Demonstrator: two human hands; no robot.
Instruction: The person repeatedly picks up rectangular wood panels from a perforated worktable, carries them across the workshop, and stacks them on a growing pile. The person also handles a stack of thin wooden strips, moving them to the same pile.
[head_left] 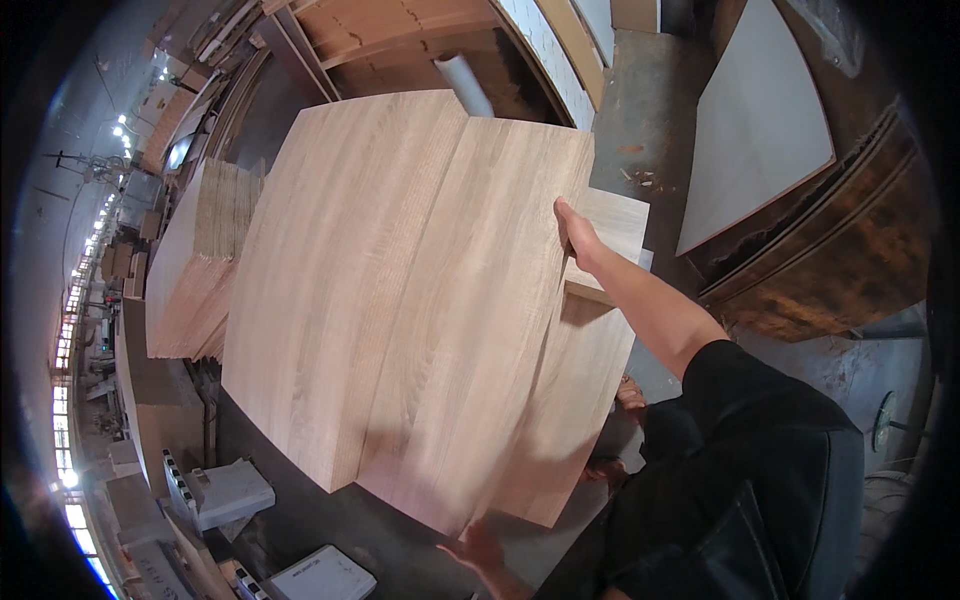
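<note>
A pale wood-grain board lies in front of me, alongside a wider matching board on its left. My right hand is closed on the nearer board's right edge toward its far end, thumb on top and fingers mostly hidden. At the board's near corner is my left hand, its thumb spread out to the side and its other fingers partly hidden at the edge. Lower down on the right, another wood-grain panel shows beneath, with a smaller wood-grain piece beyond my right hand.
A tall stack of boards stands at the left. A large white panel rests on a dark brown-stained block at the right. Pale boxlike items sit at the lower left. A white roll lies beyond the boards.
</note>
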